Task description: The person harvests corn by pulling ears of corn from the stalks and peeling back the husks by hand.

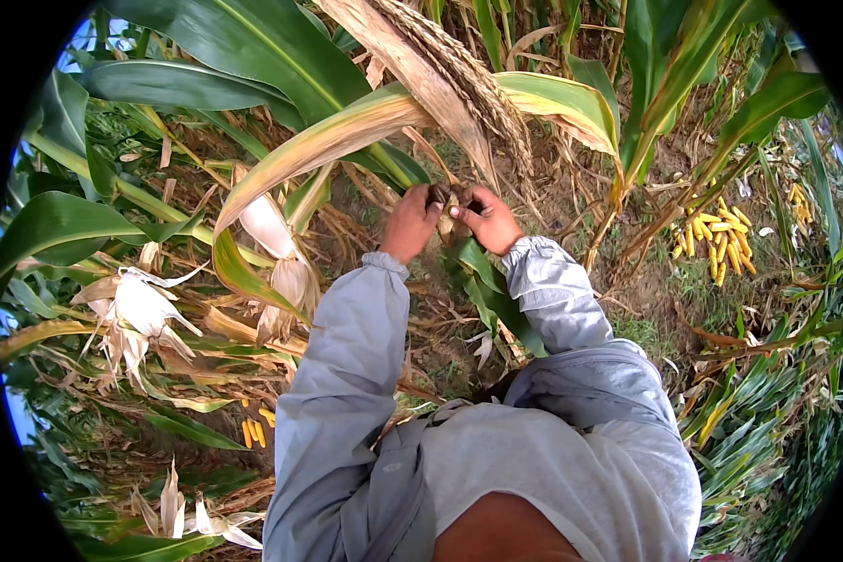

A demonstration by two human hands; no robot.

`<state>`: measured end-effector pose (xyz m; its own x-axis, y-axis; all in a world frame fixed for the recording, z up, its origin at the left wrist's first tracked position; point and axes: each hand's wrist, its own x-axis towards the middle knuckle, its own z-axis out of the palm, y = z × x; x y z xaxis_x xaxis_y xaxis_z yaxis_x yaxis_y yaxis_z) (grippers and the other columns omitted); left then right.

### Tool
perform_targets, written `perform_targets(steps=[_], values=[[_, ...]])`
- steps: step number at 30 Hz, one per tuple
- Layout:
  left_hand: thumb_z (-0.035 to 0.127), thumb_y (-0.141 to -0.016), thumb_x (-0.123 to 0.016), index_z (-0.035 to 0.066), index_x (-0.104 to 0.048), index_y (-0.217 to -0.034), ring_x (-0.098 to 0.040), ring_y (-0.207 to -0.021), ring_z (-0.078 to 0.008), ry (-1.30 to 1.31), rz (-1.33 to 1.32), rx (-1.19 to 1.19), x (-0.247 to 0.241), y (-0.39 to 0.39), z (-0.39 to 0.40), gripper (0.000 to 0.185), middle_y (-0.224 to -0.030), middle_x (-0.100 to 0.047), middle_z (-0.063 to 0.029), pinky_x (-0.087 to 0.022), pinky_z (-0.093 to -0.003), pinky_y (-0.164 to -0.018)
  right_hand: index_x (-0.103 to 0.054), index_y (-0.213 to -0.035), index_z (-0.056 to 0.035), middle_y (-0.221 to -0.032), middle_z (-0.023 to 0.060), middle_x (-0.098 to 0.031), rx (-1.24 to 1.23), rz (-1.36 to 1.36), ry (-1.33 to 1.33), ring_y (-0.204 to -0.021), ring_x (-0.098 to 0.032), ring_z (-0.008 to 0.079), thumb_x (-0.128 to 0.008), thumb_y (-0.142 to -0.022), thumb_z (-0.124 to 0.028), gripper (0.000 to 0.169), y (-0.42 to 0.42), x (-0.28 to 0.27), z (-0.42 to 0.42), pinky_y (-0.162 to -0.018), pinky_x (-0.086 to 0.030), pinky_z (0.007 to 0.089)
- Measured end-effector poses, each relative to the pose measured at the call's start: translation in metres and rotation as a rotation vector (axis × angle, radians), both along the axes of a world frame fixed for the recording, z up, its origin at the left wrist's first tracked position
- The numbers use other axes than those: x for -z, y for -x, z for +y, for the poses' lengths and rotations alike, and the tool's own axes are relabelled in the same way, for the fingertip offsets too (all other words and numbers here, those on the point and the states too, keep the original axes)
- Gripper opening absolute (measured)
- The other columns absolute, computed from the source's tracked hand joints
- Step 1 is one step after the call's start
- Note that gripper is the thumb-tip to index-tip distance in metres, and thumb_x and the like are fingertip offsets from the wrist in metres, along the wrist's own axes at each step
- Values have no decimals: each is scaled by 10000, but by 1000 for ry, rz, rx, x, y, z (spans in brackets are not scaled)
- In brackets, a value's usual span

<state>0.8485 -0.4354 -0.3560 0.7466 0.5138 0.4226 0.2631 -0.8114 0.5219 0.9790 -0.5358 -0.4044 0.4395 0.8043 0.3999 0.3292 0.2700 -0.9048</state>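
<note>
My left hand [409, 223] and my right hand [490, 219] are close together in front of me, thumbs and fingers pinched on the tip of a corn ear [452, 204]. Its tip is brown, apparently with dried silk, and its husk looks pale. My fingers hide most of the ear. Green corn leaves [488, 284] hang just below my hands. Above them, a dry brown tassel [492, 98] and a bent, yellowing corn leaf [323, 151] cross the view.
Yellow husked corn cobs [720, 239] lie heaped on the ground at right. A few more cobs [254, 432] lie at lower left. Opened, pale husks [140, 305] hang on stalks at left, near another husk-covered ear [270, 228]. Corn stalks [646, 140] stand around me.
</note>
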Motion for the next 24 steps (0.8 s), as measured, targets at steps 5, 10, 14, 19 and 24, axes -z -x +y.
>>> perform_targets(steps=[5,10,14,19,24], values=[[185,-800,-519,-22,-526,-921,-511,-838,-382,19,0,70,-5,-16,-1,240,-909,-525,-200,-411,-429,-714,-456,-816,-69,-692,8,-497,-180,824,-165,-546,-429,77,-572,-840,-102,123,9,17,15,-484,-336,209],[233,-809,-547,-15,-530,-749,-512,-758,-382,84,-48,-37,6,-19,9,255,-808,-520,-188,-402,-427,-632,-462,-906,-50,-713,5,-494,-207,820,-75,-600,-430,71,-556,-859,-147,143,18,7,15,-528,-375,220],[262,-810,-564,-7,-501,-693,-511,-676,-391,-8,-98,-148,10,-20,14,300,-727,-513,-182,-390,-441,-561,-500,-901,-18,-748,30,-535,-177,311,62,-689,-493,101,-561,-848,-141,147,12,20,9,-623,-424,252],[260,-805,-569,8,-526,-688,-533,-658,-379,-156,-120,-270,11,-27,32,281,-705,-546,-177,-412,-441,-557,-543,-887,-25,-808,74,-603,-330,209,188,-767,-556,149,-579,-822,-120,120,6,98,-8,-726,-441,285],[311,-792,-577,33,-573,-687,-556,-665,-381,-197,-41,-441,19,-28,62,297,-700,-573,-188,-431,-443,-570,-568,-914,-75,-825,66,-620,-241,147,535,-789,-583,179,-602,-807,-144,132,28,191,-63,-754,-443,299]])
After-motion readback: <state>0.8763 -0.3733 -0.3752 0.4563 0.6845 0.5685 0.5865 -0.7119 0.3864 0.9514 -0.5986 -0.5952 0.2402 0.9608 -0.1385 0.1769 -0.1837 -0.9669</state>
